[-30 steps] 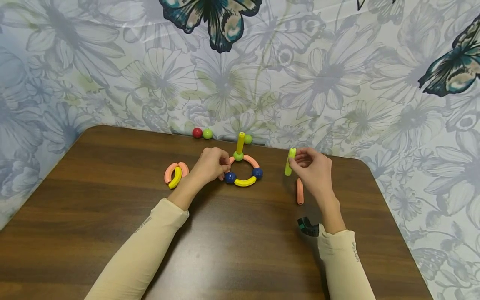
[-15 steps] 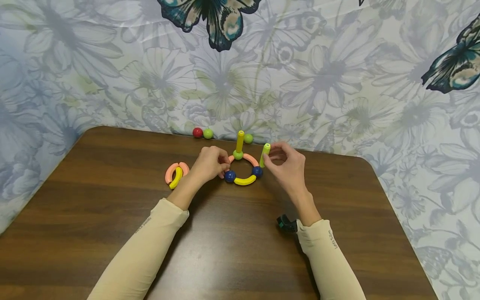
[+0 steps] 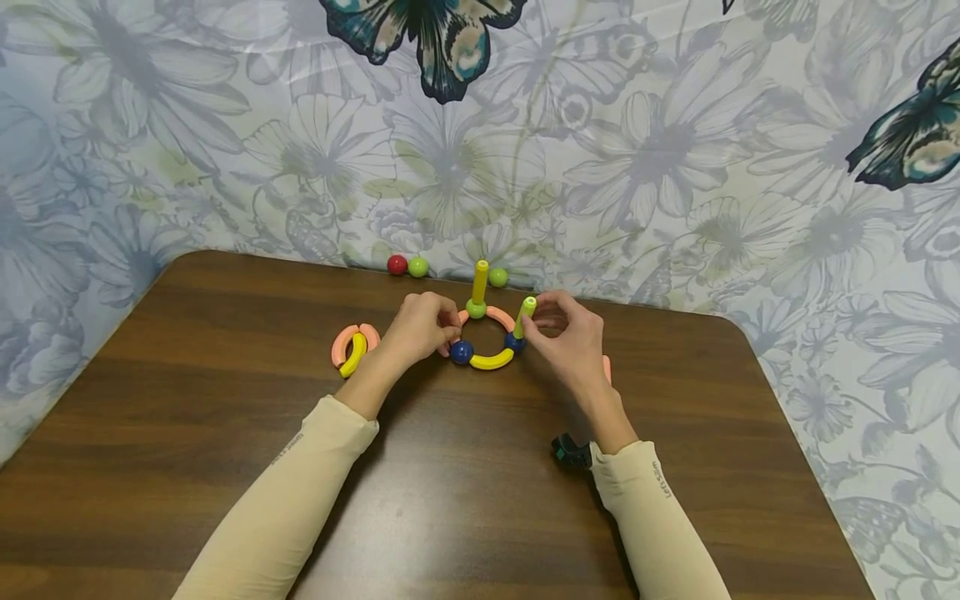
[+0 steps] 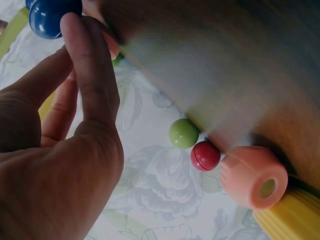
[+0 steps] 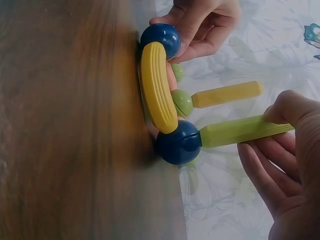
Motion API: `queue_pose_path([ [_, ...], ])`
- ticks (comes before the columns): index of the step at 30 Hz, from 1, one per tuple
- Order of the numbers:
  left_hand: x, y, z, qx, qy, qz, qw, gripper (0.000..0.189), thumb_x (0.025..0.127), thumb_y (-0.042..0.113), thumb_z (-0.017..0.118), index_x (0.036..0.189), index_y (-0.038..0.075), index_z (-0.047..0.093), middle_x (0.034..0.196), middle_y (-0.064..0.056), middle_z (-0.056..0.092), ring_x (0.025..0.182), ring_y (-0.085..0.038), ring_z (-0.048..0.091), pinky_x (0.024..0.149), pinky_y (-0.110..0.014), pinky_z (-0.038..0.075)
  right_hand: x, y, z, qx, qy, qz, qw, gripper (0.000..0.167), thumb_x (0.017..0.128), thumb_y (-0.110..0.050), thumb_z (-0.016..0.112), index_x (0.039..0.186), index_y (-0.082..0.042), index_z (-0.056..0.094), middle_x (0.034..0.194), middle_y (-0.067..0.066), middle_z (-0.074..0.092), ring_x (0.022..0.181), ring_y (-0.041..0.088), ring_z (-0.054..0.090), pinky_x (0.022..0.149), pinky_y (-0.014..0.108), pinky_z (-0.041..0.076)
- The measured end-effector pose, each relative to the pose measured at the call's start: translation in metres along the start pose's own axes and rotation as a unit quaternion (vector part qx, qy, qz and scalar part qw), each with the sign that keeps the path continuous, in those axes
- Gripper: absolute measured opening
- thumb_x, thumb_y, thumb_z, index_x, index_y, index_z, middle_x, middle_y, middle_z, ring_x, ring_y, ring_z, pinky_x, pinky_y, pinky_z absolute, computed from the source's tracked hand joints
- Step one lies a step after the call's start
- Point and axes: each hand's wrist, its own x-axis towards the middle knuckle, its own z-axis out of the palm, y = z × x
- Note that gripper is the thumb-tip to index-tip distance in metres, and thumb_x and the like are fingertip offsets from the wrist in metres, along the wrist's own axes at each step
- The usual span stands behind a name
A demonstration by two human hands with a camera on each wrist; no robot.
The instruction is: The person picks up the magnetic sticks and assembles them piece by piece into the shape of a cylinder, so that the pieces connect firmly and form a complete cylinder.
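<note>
Green rod (image 5: 230, 133) — end touching right blue ball (image 5: 178, 143), pinched by right hand (image 3: 564, 337). Left blue ball (image 3: 461, 352) — pinched by left hand (image 3: 420, 329). Step: apparently seating the rod; next likely calls for release.

A dark brown, wood-grained table (image 3: 450, 533) with rounded far corners reaches back to a pale backdrop (image 3: 262, 200), printed with grey-lilac flowers and touches of green. A teal-and-black butterfly (image 3: 437, 42) is cut off at the top; another (image 3: 911, 137) spreads at the right. Soft light glares on the wood.
</note>
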Motion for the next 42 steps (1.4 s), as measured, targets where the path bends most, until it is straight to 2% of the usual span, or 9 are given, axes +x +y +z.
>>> queue_pose_path([
  [6,-0.002,-0.001,-0.001,0.004,-0.009,0.002,0.9999,0.006,0.096,0.001,0.074,0.091,0.003,0.073,0.084,-0.011,0.074,0.059,-0.021,0.072,0.055,-0.029,0.060,-0.002,0.003,-0.002,-0.015,-0.019,0.004,0.9997,0.024,0.091,-0.009,0.082,0.112,-0.004,0.072,0.101,0.011,0.078,0.088,0.024,0.078,0.081,0.038,0.064],
  [11,-0.001,-0.002,-0.003,0.006,-0.037,0.015,0.9992,0.005,0.100,0.001,0.069,0.096,0.003,0.070,0.085,-0.013,0.072,0.058,-0.021,0.072,0.054,-0.033,0.061,-0.002,0.008,-0.001,-0.047,-0.041,0.018,0.9979,0.023,0.093,-0.009,0.081,0.113,-0.005,0.071,0.102,0.009,0.079,0.086,0.021,0.079,0.081,0.035,0.064],
  [19,0.000,-0.004,-0.003,0.030,-0.068,0.040,0.9964,0.014,0.097,-0.003,0.069,0.109,0.003,0.073,0.087,-0.011,0.072,0.059,-0.019,0.069,0.054,-0.027,0.058,-0.004,0.013,0.000,-0.087,-0.056,0.057,0.9931,0.024,0.095,-0.011,0.079,0.117,-0.002,0.074,0.106,0.013,0.079,0.096,0.027,0.079,0.087,0.040,0.064],
  [24,0.000,-0.004,-0.002,0.047,-0.079,0.050,0.9945,0.018,0.097,-0.002,0.070,0.113,0.003,0.075,0.086,-0.009,0.070,0.057,-0.018,0.067,0.054,-0.026,0.057,-0.006,0.015,-0.003,-0.100,-0.053,0.060,0.9918,0.025,0.096,-0.010,0.078,0.120,-0.004,0.074,0.110,0.012,0.079,0.099,0.027,0.078,0.089,0.042,0.063],
  [32,-0.001,-0.002,0.000,0.060,-0.078,0.068,0.9929,0.015,0.097,0.000,0.073,0.111,0.004,0.076,0.085,-0.008,0.070,0.056,-0.017,0.065,0.054,-0.027,0.055,-0.022,0.014,-0.033,-0.142,-0.001,0.044,0.9889,0.023,0.094,-0.003,0.077,0.117,0.001,0.074,0.105,0.015,0.078,0.092,0.029,0.076,0.087,0.046,0.062],
  [38,0.000,-0.002,0.002,0.082,-0.073,0.074,0.9913,0.014,0.096,0.007,0.078,0.109,0.007,0.075,0.082,-0.006,0.069,0.056,-0.013,0.063,0.055,-0.026,0.054,-0.044,0.017,-0.064,-0.196,0.022,0.068,0.9781,0.021,0.093,-0.006,0.078,0.113,0.002,0.075,0.100,0.016,0.077,0.088,0.033,0.074,0.082,0.049,0.060],
  [42,0.001,-0.001,0.003,0.103,-0.073,0.069,0.9896,0.013,0.096,0.011,0.078,0.109,0.009,0.075,0.082,-0.004,0.069,0.056,-0.012,0.062,0.059,-0.026,0.053,-0.061,0.022,-0.080,-0.235,0.022,0.091,0.9676,0.026,0.092,-0.015,0.082,0.110,0.002,0.075,0.095,0.017,0.074,0.084,0.032,0.071,0.076,0.046,0.058],
])
